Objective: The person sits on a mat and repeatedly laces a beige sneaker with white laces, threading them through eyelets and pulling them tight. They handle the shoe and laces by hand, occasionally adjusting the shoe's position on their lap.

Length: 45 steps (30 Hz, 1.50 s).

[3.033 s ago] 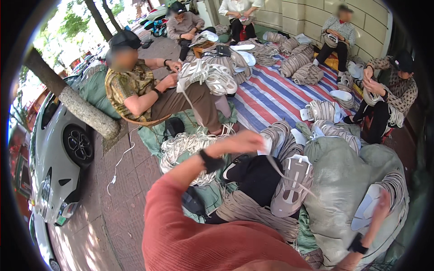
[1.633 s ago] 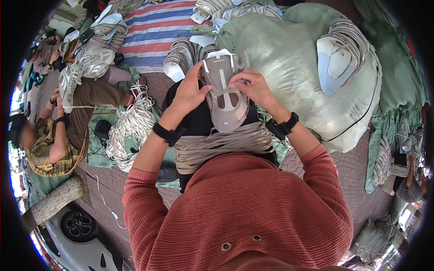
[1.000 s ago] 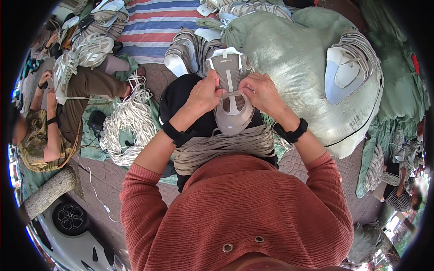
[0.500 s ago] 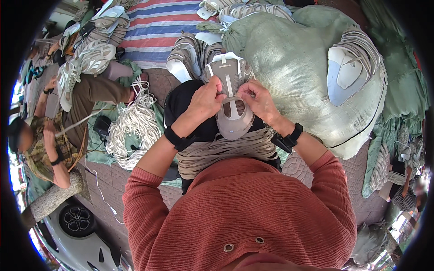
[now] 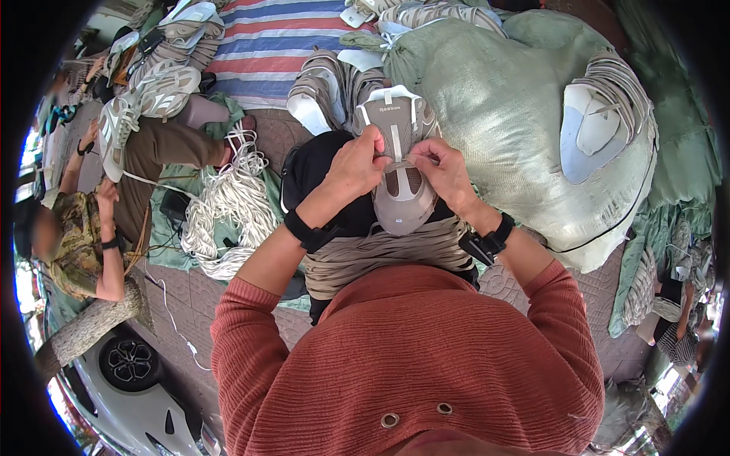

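Observation:
A grey-beige shoe upper (image 5: pixel 403 207) lies over my lap, its toe toward me and its tongue pointing away. Across it, at the base of the tongue, runs a short stretch of beige shoelace (image 5: pixel 398 165). My left hand (image 5: pixel 356 169) pinches the lace at the left edge of the eyelets. On the opposite edge, my right hand (image 5: pixel 441 172) pinches with thumb and forefinger at the lace's other side. The exact fingertip grip is partly hidden. A thick bundle of beige laces (image 5: pixel 365 262) is draped across my thighs.
Stacked shoe uppers (image 5: pixel 315 91) stand just beyond my knees. A large pale green sack (image 5: pixel 525 167) bulges at right, bearing another stack of uppers (image 5: pixel 597 125). Left lie a heap of white laces (image 5: pixel 228 220) and a seated co-worker (image 5: pixel 84 228) handling a white upper (image 5: pixel 118 137).
The whole view has shifted slightly. My hands stay at the same lace row, with small finger movements. At left, the co-worker's raised hand and white lace have changed position.

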Motion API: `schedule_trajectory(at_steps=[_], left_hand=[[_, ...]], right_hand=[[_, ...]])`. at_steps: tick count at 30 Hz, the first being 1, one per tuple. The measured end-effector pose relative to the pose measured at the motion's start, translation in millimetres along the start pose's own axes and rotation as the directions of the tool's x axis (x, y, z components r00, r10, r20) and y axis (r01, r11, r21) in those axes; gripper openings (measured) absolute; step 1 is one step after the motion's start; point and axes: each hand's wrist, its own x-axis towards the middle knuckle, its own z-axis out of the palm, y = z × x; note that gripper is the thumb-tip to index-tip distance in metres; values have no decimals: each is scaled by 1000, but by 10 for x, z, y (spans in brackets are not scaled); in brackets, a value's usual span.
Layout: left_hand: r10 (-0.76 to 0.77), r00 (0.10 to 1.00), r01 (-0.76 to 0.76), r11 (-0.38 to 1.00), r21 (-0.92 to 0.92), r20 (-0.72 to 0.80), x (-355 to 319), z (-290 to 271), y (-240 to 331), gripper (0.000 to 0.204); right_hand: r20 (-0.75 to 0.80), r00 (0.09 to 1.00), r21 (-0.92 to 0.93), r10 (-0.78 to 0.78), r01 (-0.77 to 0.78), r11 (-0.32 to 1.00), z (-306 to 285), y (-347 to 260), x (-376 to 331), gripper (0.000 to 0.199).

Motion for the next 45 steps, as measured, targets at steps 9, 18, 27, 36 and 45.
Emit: schedule_trajectory(at_steps=[9, 18, 27, 36, 45], left_hand=[[-47, 998, 47, 999, -5, 29, 10, -90, 99, 26], [-126, 992, 125, 992, 36, 22, 38, -65, 127, 25], [-133, 991, 134, 989, 62, -9, 71, -41, 107, 23], [125, 987, -110, 983, 144, -99, -109, 9, 40, 18], [186, 981, -169, 953, 249, -46, -108, 2, 104, 17]], right_hand=[[228, 962, 179, 150, -193, 965, -177, -50, 78, 8], [97, 993, -197, -68, 86, 977, -137, -70, 49, 13], [215, 971, 81, 105, -125, 989, -144, -40, 186, 9], [136, 990, -250, -29, 62, 966, -100, -258, 111, 11], [369, 900, -469, -232, 396, 790, -114, -382, 246, 10]])
